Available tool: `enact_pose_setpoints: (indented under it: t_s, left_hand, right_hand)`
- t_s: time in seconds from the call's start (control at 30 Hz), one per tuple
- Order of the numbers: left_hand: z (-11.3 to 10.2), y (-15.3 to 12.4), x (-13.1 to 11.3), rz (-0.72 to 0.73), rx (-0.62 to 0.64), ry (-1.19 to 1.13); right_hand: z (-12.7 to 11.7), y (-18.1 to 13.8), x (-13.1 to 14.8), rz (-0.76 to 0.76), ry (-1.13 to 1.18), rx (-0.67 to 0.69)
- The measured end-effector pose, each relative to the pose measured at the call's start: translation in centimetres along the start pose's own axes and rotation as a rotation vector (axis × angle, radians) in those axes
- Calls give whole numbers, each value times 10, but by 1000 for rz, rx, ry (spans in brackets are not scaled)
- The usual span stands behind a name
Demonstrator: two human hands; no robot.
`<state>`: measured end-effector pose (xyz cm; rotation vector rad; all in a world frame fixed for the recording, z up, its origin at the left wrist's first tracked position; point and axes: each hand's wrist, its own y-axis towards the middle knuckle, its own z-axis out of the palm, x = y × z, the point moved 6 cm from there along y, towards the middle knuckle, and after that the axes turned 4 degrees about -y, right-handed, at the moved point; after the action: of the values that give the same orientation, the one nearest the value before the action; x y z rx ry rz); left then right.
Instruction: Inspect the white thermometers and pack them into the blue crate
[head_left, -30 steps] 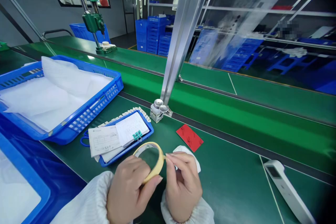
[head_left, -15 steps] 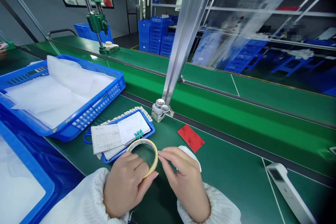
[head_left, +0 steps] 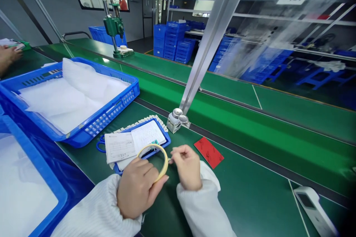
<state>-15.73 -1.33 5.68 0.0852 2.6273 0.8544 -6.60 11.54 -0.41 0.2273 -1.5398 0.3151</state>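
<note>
My left hand (head_left: 137, 189) grips a roll of pale yellow masking tape (head_left: 166, 163), holding it upright above the green bench. At the roll's right side, the fingers of my right hand (head_left: 187, 166) are pinched together on a small bit of the tape's end. Behind the roll lies a shallow blue tray (head_left: 167, 142) with handwritten papers (head_left: 147, 135) on it. Short pale tape pieces (head_left: 139, 123) line its far edge. Blue scissor-like handles (head_left: 100, 143) stick out at its left. A red card (head_left: 209, 152) and a white item (head_left: 211, 176), partly covered by my right arm, lie to the right.
A blue basket (head_left: 111, 120) with white sheets stands left, another blue bin (head_left: 59, 202) nearer. A small metal-topped container (head_left: 174, 120) sits by the metal post (head_left: 205, 50). A white handheld device (head_left: 315, 207) lies right. Another person's hand (head_left: 8, 57) shows far left.
My right hand has turned and curled its fingers more tightly beside the tape roll. My left hand keeps its hold on the roll. The whole view has shifted, so the scene appears farther right and slightly lower.
</note>
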Motion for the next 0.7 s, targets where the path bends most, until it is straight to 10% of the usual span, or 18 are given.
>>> enact_pose_setpoints:
  t_s: [0.33, 0.7]
  left_hand:
    - [-21, -6, 23, -64, -82, -158]
    - [-12, -14, 24, -80, -32, -260]
  right_hand:
    - [28, 46, -48, 311, 298, -204]
    - [45, 47, -67, 313, 343, -318]
